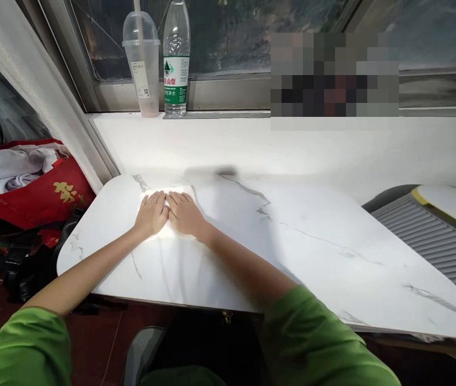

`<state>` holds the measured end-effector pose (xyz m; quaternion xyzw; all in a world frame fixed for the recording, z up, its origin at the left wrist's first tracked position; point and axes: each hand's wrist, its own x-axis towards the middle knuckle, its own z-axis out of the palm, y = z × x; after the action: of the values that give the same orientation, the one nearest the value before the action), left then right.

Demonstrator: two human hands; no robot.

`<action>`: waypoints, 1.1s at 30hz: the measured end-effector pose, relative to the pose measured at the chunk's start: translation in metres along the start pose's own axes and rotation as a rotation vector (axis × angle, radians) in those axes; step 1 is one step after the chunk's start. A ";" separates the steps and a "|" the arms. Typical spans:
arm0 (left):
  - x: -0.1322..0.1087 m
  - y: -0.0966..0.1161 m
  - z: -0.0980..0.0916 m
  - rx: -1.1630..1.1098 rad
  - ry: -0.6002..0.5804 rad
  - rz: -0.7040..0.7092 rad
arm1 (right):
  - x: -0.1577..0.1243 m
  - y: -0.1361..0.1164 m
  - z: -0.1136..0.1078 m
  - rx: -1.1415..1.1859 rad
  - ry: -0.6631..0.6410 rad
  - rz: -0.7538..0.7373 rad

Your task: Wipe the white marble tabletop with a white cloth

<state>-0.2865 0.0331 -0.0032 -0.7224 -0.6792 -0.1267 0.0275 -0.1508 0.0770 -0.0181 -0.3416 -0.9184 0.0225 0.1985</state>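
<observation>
A thin white square sheet [166, 231], paper or cloth, lies on the white marble-patterned table [244, 257] towards its left end. My left hand [152, 214] rests flat on the sheet's left half, fingers stretched towards the wall. Beside it, my right hand [183, 213] presses flat on the right half. The thumbs and index fingers of both hands nearly meet in the middle. Neither hand grips anything.
On the window sill stand a clear plastic cup [147, 80] with a straw and a water bottle [177, 64]. A red bag [30, 187] with white cloth inside is left of the table. Grey ridged panel [420, 236] at right; stool [141, 354] below.
</observation>
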 end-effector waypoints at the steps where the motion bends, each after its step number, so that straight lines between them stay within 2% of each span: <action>1: -0.011 0.008 0.000 0.008 0.000 0.003 | -0.013 -0.003 -0.004 -0.003 0.001 -0.021; 6: -0.071 0.042 -0.002 0.025 0.030 0.081 | -0.078 -0.021 -0.022 0.032 0.015 -0.088; 9: -0.098 0.057 -0.005 -0.008 0.023 0.158 | -0.111 -0.031 -0.031 0.057 0.052 -0.099; 11: -0.106 0.064 -0.007 -0.031 0.021 0.205 | -0.125 -0.033 -0.035 0.069 0.072 -0.099; 14: -0.103 0.069 -0.009 -0.049 0.014 0.245 | -0.132 -0.030 -0.037 0.120 0.089 -0.073; 18: -0.076 0.072 -0.008 -0.028 -0.057 0.231 | -0.117 -0.013 -0.034 0.187 0.071 0.022; 22: -0.032 0.073 -0.001 -0.010 -0.120 0.162 | -0.084 0.021 -0.029 0.159 0.026 0.037; 26: 0.024 0.076 0.011 -0.006 -0.077 0.112 | -0.043 0.069 -0.023 0.107 0.017 0.002; 29: 0.066 0.082 0.021 0.001 -0.017 0.087 | -0.017 0.104 -0.020 0.116 0.039 0.057; 33: 0.099 0.088 0.030 -0.004 0.022 0.104 | -0.004 0.128 -0.017 0.129 0.099 0.154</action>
<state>-0.1909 0.1287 0.0015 -0.7554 -0.6401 -0.1344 0.0403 -0.0626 0.1716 -0.0268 -0.3983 -0.8752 0.0797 0.2628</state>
